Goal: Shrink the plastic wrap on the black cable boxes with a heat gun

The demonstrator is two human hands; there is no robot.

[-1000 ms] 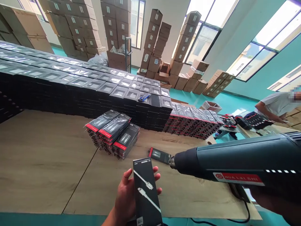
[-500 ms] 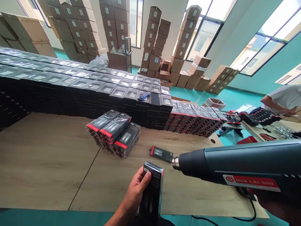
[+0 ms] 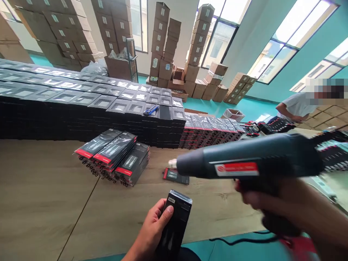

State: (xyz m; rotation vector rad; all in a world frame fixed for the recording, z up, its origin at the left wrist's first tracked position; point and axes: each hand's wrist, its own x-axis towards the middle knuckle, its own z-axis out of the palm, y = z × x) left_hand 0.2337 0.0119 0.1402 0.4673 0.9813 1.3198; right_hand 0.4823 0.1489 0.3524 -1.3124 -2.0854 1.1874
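Raised and swung left, the heat gun point(image 3: 244, 161) fills the right hand point(image 3: 257, 199); left hand point(image 3: 150, 232) clasps a black box point(image 3: 177, 216).

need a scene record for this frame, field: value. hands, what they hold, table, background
left: left hand grips a slim black box, held end-up near the table's front edge
right: right hand grips a heat gun, nozzle pointing left, apart from the box; hand blurred
table: wooden table; one flat pack lying beyond the box; pile of packs further left
rear of table: stacks of black boxes, blue knife on top
background: cardboard cartons; another person at right
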